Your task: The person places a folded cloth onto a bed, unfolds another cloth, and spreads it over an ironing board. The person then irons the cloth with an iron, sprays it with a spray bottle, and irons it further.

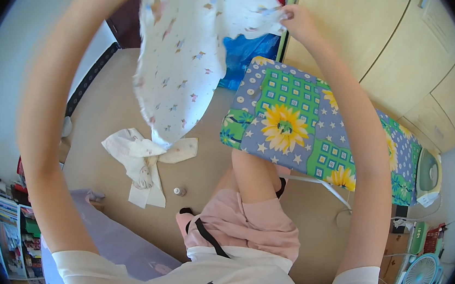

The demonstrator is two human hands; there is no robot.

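Note:
A white cloth (184,55) printed with small coloured figures hangs spread in the air in front of me, its lower tip above the floor. My right hand (295,21) pinches its right edge, fingers closed on the fabric. On the other side my left forearm reaches up past the top edge of the view, so the left hand is out of sight. Below the hanging cloth, a crumpled pale cloth (140,169) lies on the floor. A small bottle (179,191) stands close to it.
An ironing board (296,116) with a sunflower cover stands to the right, an iron (428,171) at its far end. Behind are a blue plastic bag (244,56) and pale cabinets (353,28). A blue fan (421,275) sits at lower right, shelves (3,224) at lower left.

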